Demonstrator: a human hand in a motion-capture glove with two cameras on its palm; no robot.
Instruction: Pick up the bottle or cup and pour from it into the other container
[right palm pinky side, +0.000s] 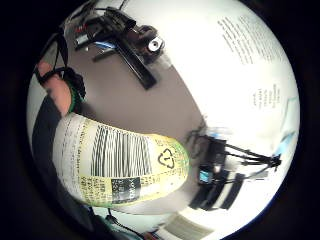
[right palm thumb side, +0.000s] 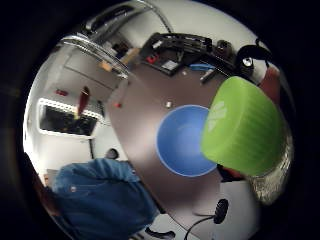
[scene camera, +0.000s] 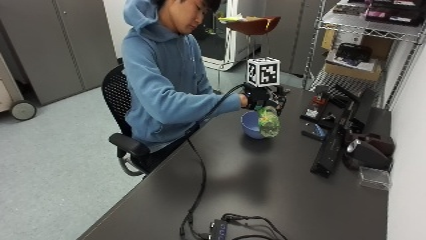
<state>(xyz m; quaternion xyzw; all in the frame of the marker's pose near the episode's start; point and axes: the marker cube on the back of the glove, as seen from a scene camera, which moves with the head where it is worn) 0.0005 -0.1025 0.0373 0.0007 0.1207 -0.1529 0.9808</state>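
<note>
A person sits at a dark table (scene camera: 266, 180). The gloved right hand (scene camera: 256, 97) grips a bottle (scene camera: 268, 121) with a yellow-green label and holds it above the table, close beside the blue bowl (scene camera: 251, 125). The bottle hangs with its green cap end (right palm thumb side: 245, 127) down, tilted over the rim of the blue bowl (right palm thumb side: 182, 140). The little finger side view shows the bottle's label (right palm pinky side: 120, 162) with a barcode lying across the palm. The cap looks to be on. I see nothing in the bowl.
Black camera gear and stands (scene camera: 336, 135) lie along the table's far right side, with a clear plastic box (scene camera: 374, 177) near the wall. A cable (scene camera: 200, 190) runs along the table from the glove to a small hub near the front edge. Wire shelving (scene camera: 359, 45) stands behind.
</note>
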